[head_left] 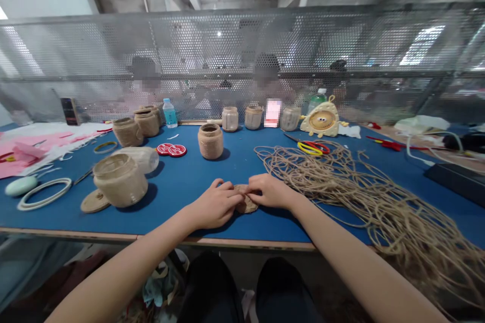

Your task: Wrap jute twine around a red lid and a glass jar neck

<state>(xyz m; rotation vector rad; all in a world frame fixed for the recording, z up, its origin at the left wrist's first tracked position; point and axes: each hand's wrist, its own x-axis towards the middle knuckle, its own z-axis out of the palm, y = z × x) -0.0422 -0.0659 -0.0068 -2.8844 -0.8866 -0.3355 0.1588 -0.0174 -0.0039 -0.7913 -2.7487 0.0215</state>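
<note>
A small flat disc of coiled jute twine (pixel 246 205) lies on the blue table (pixel 182 181) near its front edge. My left hand (pixel 215 205) rests on the disc's left side, fingers curled and pressing down on it. My right hand (pixel 268 191) meets it from the right, fingers bent in a pinch at the disc's top edge. A large loose tangle of jute twine (pixel 364 197) spreads from behind my right hand to the table's right front corner.
A twine-wrapped jar (pixel 120 180) with its flat lid (pixel 94 202) stands at left, another jar (pixel 210 141) behind my hands, more along the back. Scissors (pixel 313 147), two red discs (pixel 172 150), rings (pixel 43 193), a small fan (pixel 323 120) and a perforated screen (pixel 242 60) with people beyond.
</note>
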